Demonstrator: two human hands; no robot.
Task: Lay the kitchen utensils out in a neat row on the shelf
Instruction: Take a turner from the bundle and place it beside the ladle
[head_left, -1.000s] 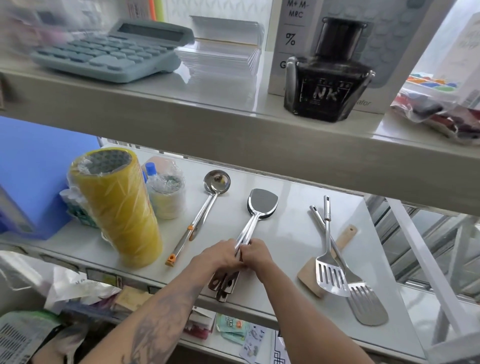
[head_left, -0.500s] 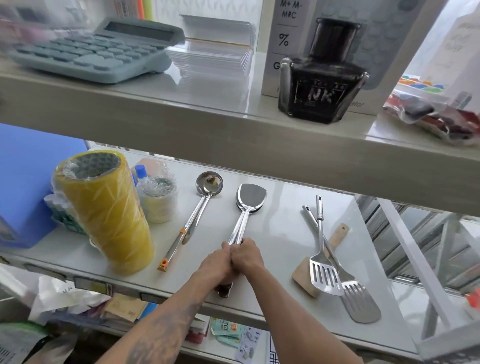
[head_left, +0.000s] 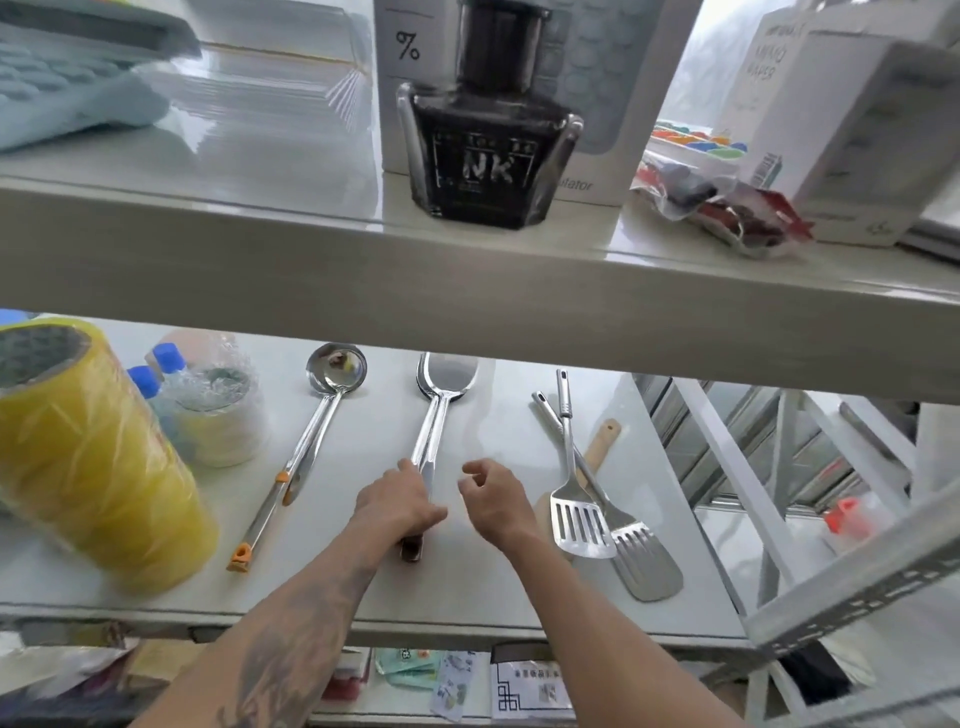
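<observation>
The shelf ran across the lower half of the frame, and a fat yellow tape roll stood at its left edge. Just right of that roll a long ladle lay slanted, bowl toward the back and orange-tipped handle toward the front. At centre lay a pair of solid turners, nested almost straight, heads under the upper shelf's shadow. To the right, two slotted spatulas crossed each other over a wooden spatula in an untidy heap.

The left hand was closed over the handles of the turners, pressing them to the shelf. The right hand hovered just beside them with fingers loosely curled and grasping nothing.

To finish this step well, the left hand would likely square the handle ends parallel to the shelf's front edge before letting go. The slanted ladle and the crossed heap on the right probably needed separating and spacing evenly, with all heads pointing the same way.
</observation>
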